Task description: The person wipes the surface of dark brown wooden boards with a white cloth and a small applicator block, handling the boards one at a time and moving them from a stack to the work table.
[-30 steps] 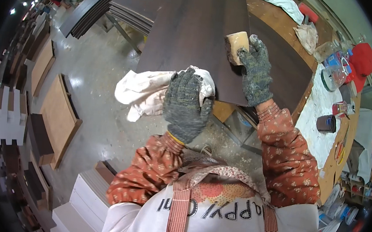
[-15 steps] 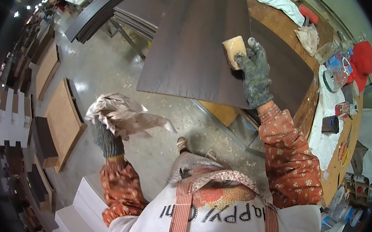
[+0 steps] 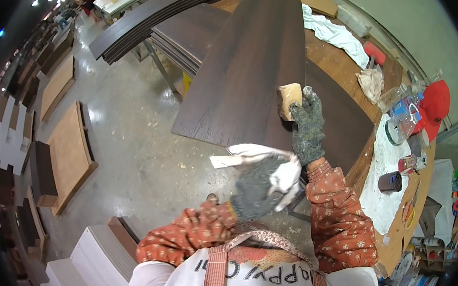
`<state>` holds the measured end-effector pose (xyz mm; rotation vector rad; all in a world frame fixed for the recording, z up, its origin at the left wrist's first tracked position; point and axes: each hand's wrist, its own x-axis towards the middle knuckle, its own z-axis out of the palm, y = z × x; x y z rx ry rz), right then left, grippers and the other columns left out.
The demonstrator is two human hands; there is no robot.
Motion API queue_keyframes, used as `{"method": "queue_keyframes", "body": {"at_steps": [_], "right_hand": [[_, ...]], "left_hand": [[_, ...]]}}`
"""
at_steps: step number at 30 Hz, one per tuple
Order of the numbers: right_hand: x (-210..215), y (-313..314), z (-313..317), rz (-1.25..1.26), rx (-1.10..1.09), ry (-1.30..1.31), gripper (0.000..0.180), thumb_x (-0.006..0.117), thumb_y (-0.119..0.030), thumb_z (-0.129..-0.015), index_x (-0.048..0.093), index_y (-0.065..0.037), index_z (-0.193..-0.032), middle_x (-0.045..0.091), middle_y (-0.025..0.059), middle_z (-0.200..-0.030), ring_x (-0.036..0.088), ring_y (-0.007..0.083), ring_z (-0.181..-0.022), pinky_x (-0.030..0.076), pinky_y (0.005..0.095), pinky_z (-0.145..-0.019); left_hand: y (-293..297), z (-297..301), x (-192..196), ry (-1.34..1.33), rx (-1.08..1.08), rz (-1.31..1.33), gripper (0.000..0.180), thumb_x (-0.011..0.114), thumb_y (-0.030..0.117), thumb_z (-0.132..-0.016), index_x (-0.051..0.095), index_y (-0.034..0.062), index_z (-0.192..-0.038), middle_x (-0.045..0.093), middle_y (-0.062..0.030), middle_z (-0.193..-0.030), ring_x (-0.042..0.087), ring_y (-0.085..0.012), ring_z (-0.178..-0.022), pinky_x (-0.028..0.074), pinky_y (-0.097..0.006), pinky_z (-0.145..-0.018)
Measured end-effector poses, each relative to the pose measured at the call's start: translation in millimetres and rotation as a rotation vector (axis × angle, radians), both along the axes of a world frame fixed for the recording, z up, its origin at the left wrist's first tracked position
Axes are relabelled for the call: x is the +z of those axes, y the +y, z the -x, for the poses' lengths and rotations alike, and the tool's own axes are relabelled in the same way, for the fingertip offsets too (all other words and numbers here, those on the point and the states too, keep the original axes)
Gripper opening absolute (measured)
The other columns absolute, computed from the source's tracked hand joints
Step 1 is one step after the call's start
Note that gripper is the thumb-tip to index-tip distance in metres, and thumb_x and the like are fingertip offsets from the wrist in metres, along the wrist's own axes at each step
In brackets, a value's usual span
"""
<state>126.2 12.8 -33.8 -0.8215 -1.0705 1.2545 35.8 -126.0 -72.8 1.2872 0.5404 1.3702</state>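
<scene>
A dark brown wooden panel [image 3: 252, 63] lies in front of me, its near edge reaching past the workbench. My right hand [image 3: 309, 131], in a dark grey glove, is closed around a yellowish sponge block [image 3: 289, 100] at the panel's right side. Below the near edge, my left hand [image 3: 259, 186], also gloved, grips a crumpled white rag [image 3: 286, 175]. Motion blurs this hand and its cloth. The rag's upper part overlaps the panel's near edge in the view; whether it touches there I cannot tell.
Another dark panel [image 3: 340, 112] lies under the right side. Stacked dark boards [image 3: 169, 15] stand far left. The bench [image 3: 394, 242] carries a dark cup [image 3: 390, 182], bottles, a red cap [image 3: 435, 100] and white cloth. Light brown panels [image 3: 73, 154] rest at left.
My left hand has swung right with the rag, from over the floor to the panel's near edge. The sponge block and right hand sit lower in the view, which has itself shifted.
</scene>
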Motion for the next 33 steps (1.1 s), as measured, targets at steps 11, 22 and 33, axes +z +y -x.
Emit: {"method": "queue_keyframes", "body": {"at_steps": [11, 22, 33], "right_hand": [[-2.2, -11.3, 6.7, 0.066, 0.056, 0.141, 0.056, 0.063, -0.005, -0.084, 0.035, 0.003, -0.132, 0.045, 0.0106, -0.130, 0.045, 0.0186, -0.118, 0.039, 0.0282, -0.099], [-2.3, -65.2, 37.4, 0.025, 0.066, 0.247, 0.050, 0.063, -0.018, -0.084, 0.041, -0.004, -0.127, 0.051, 0.0085, -0.116, 0.054, 0.0196, -0.105, 0.048, 0.0311, -0.087], [18.5, -105.2, 173.9, -1.008, 0.317, -1.060, 0.043, 0.068, -0.022, -0.076, 0.056, 0.000, -0.111, 0.060, 0.0178, -0.105, 0.055, 0.0352, -0.104, 0.041, 0.0458, -0.096]], "left_hand": [[-3.5, 71.3, -9.2, 0.220, 0.425, 0.491, 0.033, 0.049, 0.027, -0.094, 0.058, -0.0027, -0.105, 0.061, -0.0105, -0.101, 0.059, -0.0135, -0.088, 0.049, -0.028, -0.078], [33.4, 223.2, -68.7, 0.334, 0.452, 0.259, 0.047, 0.067, 0.024, -0.082, 0.054, -0.0034, -0.117, 0.062, -0.0160, -0.109, 0.060, -0.0232, -0.097, 0.046, -0.034, -0.089], [49.6, 369.0, -39.2, 0.421, 0.260, 0.066, 0.036, 0.060, 0.010, -0.082, 0.056, 0.0006, -0.116, 0.059, -0.0120, -0.117, 0.054, -0.0205, -0.109, 0.041, -0.035, -0.097]]}}
